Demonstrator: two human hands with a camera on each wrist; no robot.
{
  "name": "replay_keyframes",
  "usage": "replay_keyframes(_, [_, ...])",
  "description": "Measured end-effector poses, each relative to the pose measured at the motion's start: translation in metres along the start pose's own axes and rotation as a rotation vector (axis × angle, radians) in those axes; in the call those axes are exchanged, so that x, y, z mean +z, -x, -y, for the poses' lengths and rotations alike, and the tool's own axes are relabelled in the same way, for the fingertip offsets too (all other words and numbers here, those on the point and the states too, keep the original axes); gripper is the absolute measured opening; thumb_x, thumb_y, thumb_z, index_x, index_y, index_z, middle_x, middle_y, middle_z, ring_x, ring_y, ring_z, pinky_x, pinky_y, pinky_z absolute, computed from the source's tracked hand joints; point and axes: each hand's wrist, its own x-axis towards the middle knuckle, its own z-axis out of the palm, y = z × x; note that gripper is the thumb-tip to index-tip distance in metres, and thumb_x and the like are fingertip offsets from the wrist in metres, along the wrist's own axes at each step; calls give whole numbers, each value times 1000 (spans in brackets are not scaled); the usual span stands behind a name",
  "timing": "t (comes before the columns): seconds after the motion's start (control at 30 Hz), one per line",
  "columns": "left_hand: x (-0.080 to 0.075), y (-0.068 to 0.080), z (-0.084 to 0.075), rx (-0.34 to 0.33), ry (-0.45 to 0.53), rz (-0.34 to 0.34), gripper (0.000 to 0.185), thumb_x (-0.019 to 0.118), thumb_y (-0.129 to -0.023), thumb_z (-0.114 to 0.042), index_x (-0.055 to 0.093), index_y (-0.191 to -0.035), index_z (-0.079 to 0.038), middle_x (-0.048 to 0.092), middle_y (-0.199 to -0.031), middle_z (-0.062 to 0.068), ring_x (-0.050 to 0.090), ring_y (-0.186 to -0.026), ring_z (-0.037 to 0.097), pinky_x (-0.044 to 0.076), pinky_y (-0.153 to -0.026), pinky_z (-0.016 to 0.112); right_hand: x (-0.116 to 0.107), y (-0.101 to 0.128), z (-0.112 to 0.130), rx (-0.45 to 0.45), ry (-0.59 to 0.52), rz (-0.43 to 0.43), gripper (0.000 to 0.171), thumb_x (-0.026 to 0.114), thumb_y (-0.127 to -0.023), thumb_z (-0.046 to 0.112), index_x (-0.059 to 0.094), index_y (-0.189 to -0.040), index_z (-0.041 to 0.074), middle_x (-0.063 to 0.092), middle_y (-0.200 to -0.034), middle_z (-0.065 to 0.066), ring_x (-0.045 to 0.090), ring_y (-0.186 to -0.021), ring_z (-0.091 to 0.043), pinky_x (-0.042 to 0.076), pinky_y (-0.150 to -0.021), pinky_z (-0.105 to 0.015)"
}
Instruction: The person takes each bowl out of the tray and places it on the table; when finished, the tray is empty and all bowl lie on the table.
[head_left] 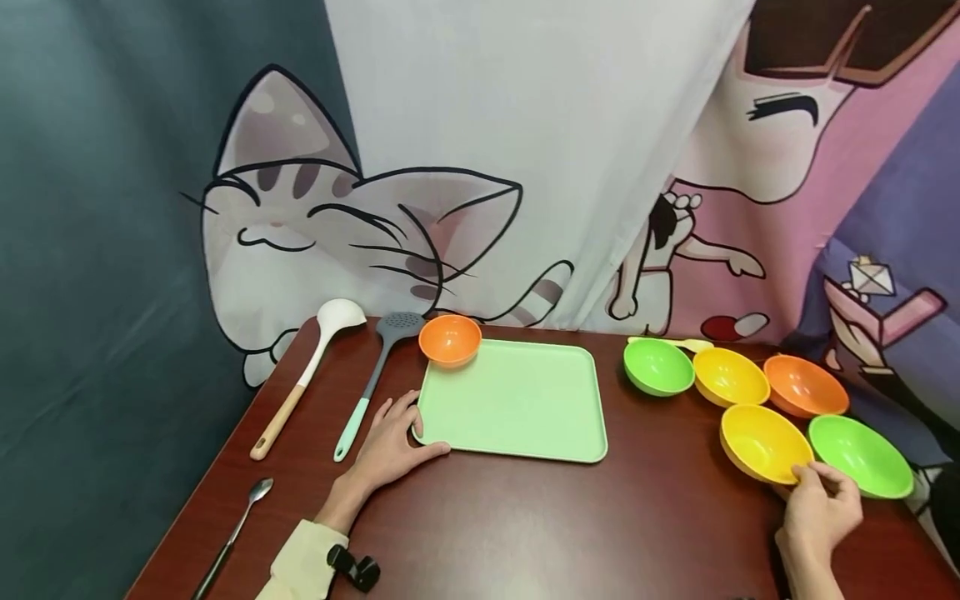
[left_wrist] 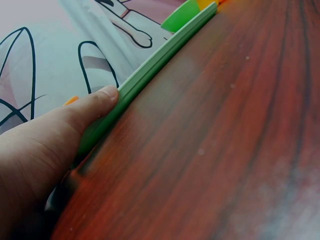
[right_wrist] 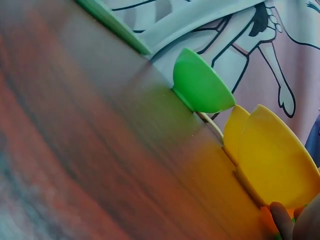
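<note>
My left hand (head_left: 392,446) holds the near left corner of a light green rectangular tray (head_left: 517,408). Its thumb lies along the front edge, also seen on the tray's side wall (left_wrist: 145,75) in the left wrist view, while the fingers bend at the left rim. An orange bowl (head_left: 450,340) overlaps the tray's far left corner. At the right, my right hand (head_left: 821,510) pinches the near rim of a yellow bowl (head_left: 763,442) between thumb and fingers. That bowl looks upright and low at the table in the right wrist view. Most of the right hand is outside that view.
Left of the tray lie a white ladle (head_left: 330,333), a grey slotted turner (head_left: 375,367) and a dark-handled spoon (head_left: 243,517). Around the held bowl stand green (head_left: 658,367), yellow (head_left: 731,377), orange (head_left: 806,386) and larger green (head_left: 861,457) bowls. A pale yellow utensil (head_left: 697,344) lies behind them.
</note>
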Motion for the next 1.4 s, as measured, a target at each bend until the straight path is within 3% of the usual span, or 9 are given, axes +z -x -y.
replay_keyframes(0.13, [-3,2,2,-29,6,-27,57,78,-73,-65,44,-75,-19,49,-149,16,40,-144,30,17,-121,57,10,-2,-1,2,-20,35,19,58,-87,-9,65,-88,9,52,-93,-1,56,-69,-6,52,-43,-17])
replay_keyframes(0.3, [1,0,0,-20,8,25,59,73,-75,-71,44,-77,-20,46,-152,14,37,-146,29,15,-121,57,3,-3,4,29,-28,4,17,57,-90,-6,64,-89,10,51,-99,0,54,-85,-8,53,-47,-15])
replay_keyframes(0.57, [0,-3,-1,-11,14,7,58,76,-73,-68,44,-76,-20,47,-151,16,39,-145,30,16,-122,57,7,-4,5,39,-46,24,13,55,-93,-1,56,-91,11,48,-105,-2,52,-93,-10,54,-49,-16])
replay_keyframes(0.87, [0,-2,0,-13,15,14,58,75,-74,-68,44,-76,-20,46,-152,15,38,-146,30,15,-122,56,-1,-1,13,162,-88,-2,22,60,-98,12,39,-101,18,46,-115,1,62,-77,-7,57,-48,-23])
replay_keyframes(1.23, [0,0,0,-17,12,26,59,72,-74,-72,43,-76,-21,45,-153,12,37,-147,27,14,-122,55,-14,13,14,148,-115,1,20,62,-97,12,43,-99,14,56,-83,1,62,-67,-5,55,-46,-21])
replay_keyframes(1.4, [0,-1,-1,-11,20,21,58,73,-75,-71,44,-75,-20,45,-153,13,37,-147,28,16,-122,57,-18,16,14,182,-211,16,13,64,-94,5,51,-94,8,63,-75,-1,63,-63,-9,55,-46,-25])
